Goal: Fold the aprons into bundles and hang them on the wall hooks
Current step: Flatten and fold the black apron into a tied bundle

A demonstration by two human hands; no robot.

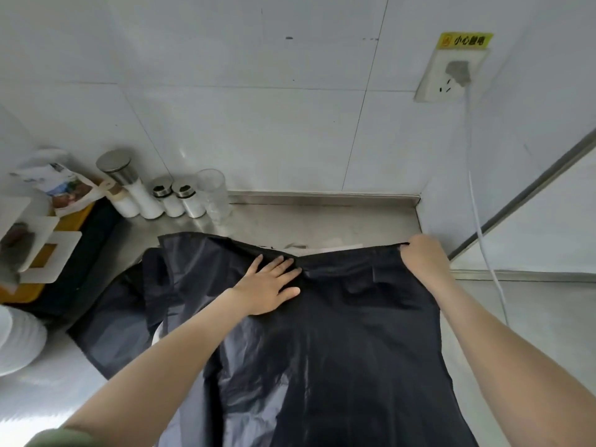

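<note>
A dark, thin, shiny apron (pixel 338 317) lies spread on the steel worktop (pixel 322 221). The left hand (pixel 269 285) presses it flat, fingers straight; the right hand (pixel 419 253) pinches its far corner. The slippery cloth could slide, skewing the fold.

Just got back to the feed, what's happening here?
A person has a black apron spread on the steel counter. The left hand presses flat on it near the far edge; the right hand pinches its far right corner. It is not yet folded into a bundle.
</note>
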